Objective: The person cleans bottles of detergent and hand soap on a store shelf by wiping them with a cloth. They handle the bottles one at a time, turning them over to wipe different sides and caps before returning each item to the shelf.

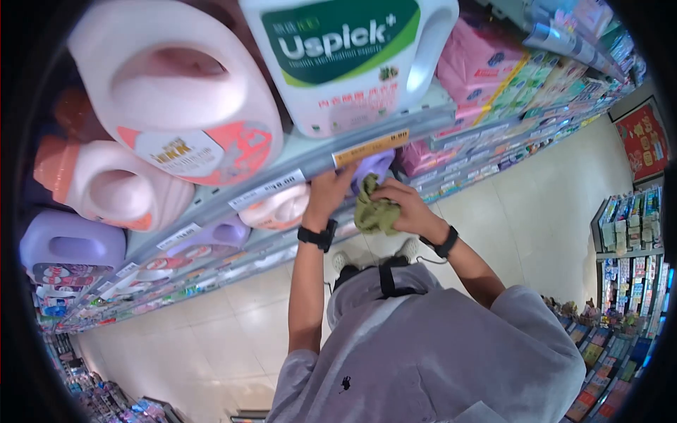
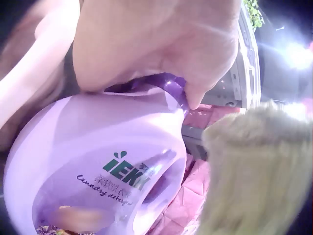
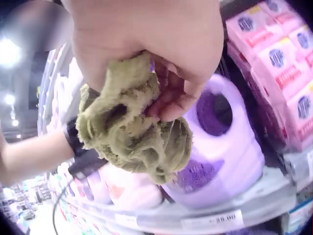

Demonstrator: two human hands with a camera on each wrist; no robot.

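Observation:
A light purple laundry detergent bottle with a darker purple cap stands on a shelf below the top one. My left hand reaches in under the top shelf's edge and grips the bottle by its cap, fingers curled round it in the left wrist view. In front of the bottle, my right hand holds a crumpled olive-green cloth, bunched between thumb and fingers. The cloth hangs loose below that hand and overlaps the bottle's side in the right wrist view.
Above stand a large pink bottle and a white Uspick bottle, behind a price-tagged shelf edge. Pink packs are stacked beside the purple bottle. A pale pink bottle stands left of the hands. Tiled floor lies below.

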